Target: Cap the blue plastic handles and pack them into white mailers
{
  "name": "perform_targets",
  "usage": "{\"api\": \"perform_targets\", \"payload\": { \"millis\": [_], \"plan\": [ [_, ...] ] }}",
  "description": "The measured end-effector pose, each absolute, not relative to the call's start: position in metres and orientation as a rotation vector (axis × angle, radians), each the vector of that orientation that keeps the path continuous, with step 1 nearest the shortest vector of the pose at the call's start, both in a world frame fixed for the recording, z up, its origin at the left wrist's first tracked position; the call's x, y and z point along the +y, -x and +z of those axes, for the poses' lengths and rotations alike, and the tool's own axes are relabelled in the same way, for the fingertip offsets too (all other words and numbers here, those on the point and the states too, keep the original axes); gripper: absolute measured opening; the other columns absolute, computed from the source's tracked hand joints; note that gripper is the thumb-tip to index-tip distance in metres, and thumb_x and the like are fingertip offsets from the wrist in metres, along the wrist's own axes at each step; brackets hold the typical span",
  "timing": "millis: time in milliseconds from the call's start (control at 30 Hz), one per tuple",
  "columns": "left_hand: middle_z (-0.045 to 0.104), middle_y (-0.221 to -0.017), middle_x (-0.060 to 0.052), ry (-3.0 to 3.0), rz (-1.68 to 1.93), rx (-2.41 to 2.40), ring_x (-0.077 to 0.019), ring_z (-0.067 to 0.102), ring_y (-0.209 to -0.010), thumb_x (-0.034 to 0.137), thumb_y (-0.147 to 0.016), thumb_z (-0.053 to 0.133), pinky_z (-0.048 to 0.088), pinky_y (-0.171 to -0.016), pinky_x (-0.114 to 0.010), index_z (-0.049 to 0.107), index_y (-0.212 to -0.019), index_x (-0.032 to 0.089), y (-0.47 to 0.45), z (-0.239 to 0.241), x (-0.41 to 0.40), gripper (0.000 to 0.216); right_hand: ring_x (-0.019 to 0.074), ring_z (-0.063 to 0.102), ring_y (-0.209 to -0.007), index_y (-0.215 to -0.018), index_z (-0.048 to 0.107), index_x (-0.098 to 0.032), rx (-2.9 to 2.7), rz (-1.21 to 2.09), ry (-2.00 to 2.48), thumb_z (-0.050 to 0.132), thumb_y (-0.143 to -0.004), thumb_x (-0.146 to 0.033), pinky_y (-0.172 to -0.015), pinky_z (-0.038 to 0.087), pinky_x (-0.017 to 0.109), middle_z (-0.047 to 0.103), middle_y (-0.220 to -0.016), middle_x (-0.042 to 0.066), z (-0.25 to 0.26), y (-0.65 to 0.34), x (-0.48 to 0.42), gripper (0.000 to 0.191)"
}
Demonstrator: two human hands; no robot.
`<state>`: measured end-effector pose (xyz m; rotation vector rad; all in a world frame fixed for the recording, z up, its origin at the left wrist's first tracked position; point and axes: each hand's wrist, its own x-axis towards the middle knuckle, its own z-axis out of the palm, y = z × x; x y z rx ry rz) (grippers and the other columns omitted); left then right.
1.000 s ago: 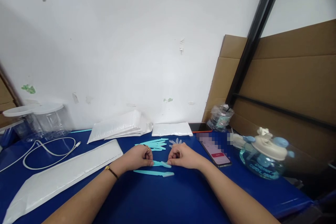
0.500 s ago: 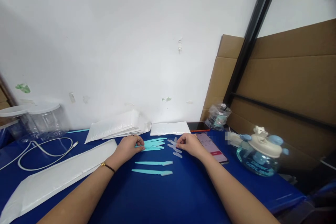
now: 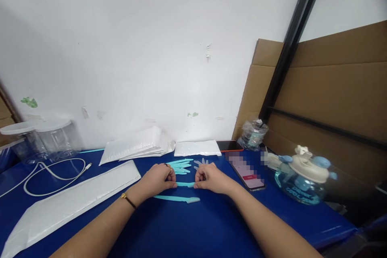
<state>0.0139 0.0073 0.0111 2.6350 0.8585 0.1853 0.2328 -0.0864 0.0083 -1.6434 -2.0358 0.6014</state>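
Observation:
A turquoise eyebrow razor (image 3: 185, 184) lies level between my two hands, low over the blue table. The closed thumb and fingers of my left hand (image 3: 160, 179) pinch its handle. At its blade end my right hand (image 3: 210, 178) is closed in a pinch; whether a clear cap is also between those fingers is hidden. Nearer to me lies a second turquoise eyebrow razor (image 3: 177, 198), partly behind my left hand. Beyond my hands are a fanned pile of turquoise razors (image 3: 181, 166) and several small translucent caps (image 3: 199, 164), partly covered by my right hand.
Long white padded mailer (image 3: 75, 197) on the left, near a white cable (image 3: 54, 191) and clear jars (image 3: 57, 141). A stack of white mailers (image 3: 133, 145) and a flat white packet (image 3: 198, 148) lie by the wall. Right: a phone (image 3: 249, 177) and a water bottle (image 3: 300, 181).
Both hands have come nearer to me, from the razor pile and the caps to the farther of the two separate razors. My left hand now grips its handle, my right its blade end.

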Motion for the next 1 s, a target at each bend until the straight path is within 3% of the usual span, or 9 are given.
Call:
{"api": "perform_targets", "payload": {
  "millis": [233, 333, 433, 533, 700, 800, 1000],
  "plan": [
    [0.064, -0.077, 0.001, -2.624, 0.34, 1.064, -0.0153, 0.057, -0.072, 0.038, -0.071, 0.058, 0.037, -0.062, -0.024, 0.064, -0.071, 0.023, -0.002, 0.012, 0.033, 0.016, 0.0128, 0.054, -0.058, -0.063, 0.064, -0.018, -1.752, 0.502, 1.758, 0.069, -0.067, -0.035, -0.06, 0.036, 0.024, 0.062, -0.061, 0.0, 0.004, -0.262, -0.076, 0.018],
    [0.064, -0.082, -0.001, -2.619, 0.429, 1.126, -0.0178, 0.058, -0.078, 0.04, -0.069, 0.06, 0.039, -0.066, -0.025, 0.064, -0.08, 0.023, 0.001, 0.013, 0.036, 0.021, 0.0118, 0.052, -0.056, -0.064, 0.066, -0.017, -1.654, 0.437, 1.849, 0.069, -0.065, -0.037, -0.055, 0.034, 0.023, 0.062, -0.06, 0.0, 0.002, -0.274, -0.071, 0.02],
    [0.063, -0.087, -0.002, -2.633, 0.418, 1.008, -0.0185, 0.057, -0.08, 0.046, -0.067, 0.062, 0.039, -0.067, -0.025, 0.064, -0.085, 0.023, 0.0, 0.02, 0.023, 0.03, 0.0122, 0.052, -0.057, -0.066, 0.067, -0.018, -1.664, 0.401, 1.826, 0.067, -0.067, -0.034, -0.052, 0.035, 0.022, 0.062, -0.061, 0.001, 0.004, -0.275, -0.073, 0.017],
    [0.062, -0.084, 0.0, -2.623, 0.185, 0.741, -0.0165, 0.055, -0.077, 0.052, -0.062, 0.066, 0.038, -0.063, -0.023, 0.066, -0.082, 0.025, -0.003, 0.028, 0.001, 0.033, 0.0119, 0.052, -0.057, -0.069, 0.067, -0.017, -1.761, 0.529, 1.694, 0.062, -0.072, -0.033, -0.051, 0.036, 0.022, 0.062, -0.064, 0.002, 0.008, -0.267, -0.081, 0.017],
    [0.061, -0.074, 0.001, -2.562, -0.029, 0.732, -0.0138, 0.053, -0.069, 0.043, -0.069, 0.062, 0.033, -0.055, -0.022, 0.065, -0.075, 0.023, -0.007, 0.028, -0.017, 0.022, 0.0142, 0.056, -0.066, -0.081, 0.071, -0.019, -2.015, 0.726, 1.511, 0.068, -0.07, -0.04, -0.056, 0.04, 0.022, 0.063, -0.075, 0.003, 0.015, -0.249, -0.094, 0.024],
    [0.06, -0.073, 0.001, -2.57, 0.031, 0.792, -0.0131, 0.051, -0.068, 0.04, -0.072, 0.058, 0.031, -0.054, -0.022, 0.063, -0.076, 0.022, -0.01, 0.024, -0.014, 0.019, 0.0122, 0.055, -0.061, -0.09, 0.069, -0.02, -2.022, 0.938, 1.459, 0.072, -0.066, -0.042, -0.054, 0.04, 0.021, 0.062, -0.072, 0.002, 0.014, -0.24, -0.096, 0.033],
    [0.059, -0.071, 0.001, -2.494, 0.204, 0.827, -0.0125, 0.052, -0.064, 0.038, -0.077, 0.052, 0.033, -0.055, -0.022, 0.058, -0.075, 0.019, -0.01, 0.02, -0.004, 0.02, 0.0114, 0.055, -0.056, -0.079, 0.066, -0.015, -1.783, 1.032, 1.362, 0.064, -0.073, -0.044, -0.055, 0.044, 0.024, 0.061, -0.066, 0.002, 0.008, -0.24, -0.091, 0.03]
  ]
}}
